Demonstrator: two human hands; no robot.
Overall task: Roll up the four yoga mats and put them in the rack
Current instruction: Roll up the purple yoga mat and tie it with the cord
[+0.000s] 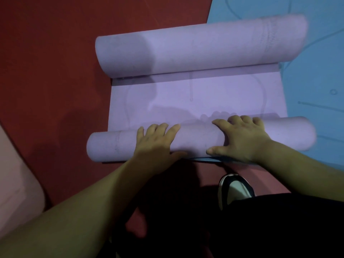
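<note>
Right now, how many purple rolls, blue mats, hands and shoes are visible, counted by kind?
Rolls of the purple foam yoga mat: 2, near roll and far roll
Flat blue foam mat: 1
Bare hands: 2, left hand and right hand
Black-and-white shoe: 1
Total: 6

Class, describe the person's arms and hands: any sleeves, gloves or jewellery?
The left forearm and right forearm are bare as far as the frame shows, with no sleeves. The left hand and right hand wear no gloves, and no ring, watch or bracelet shows, though the picture is dim.
</note>
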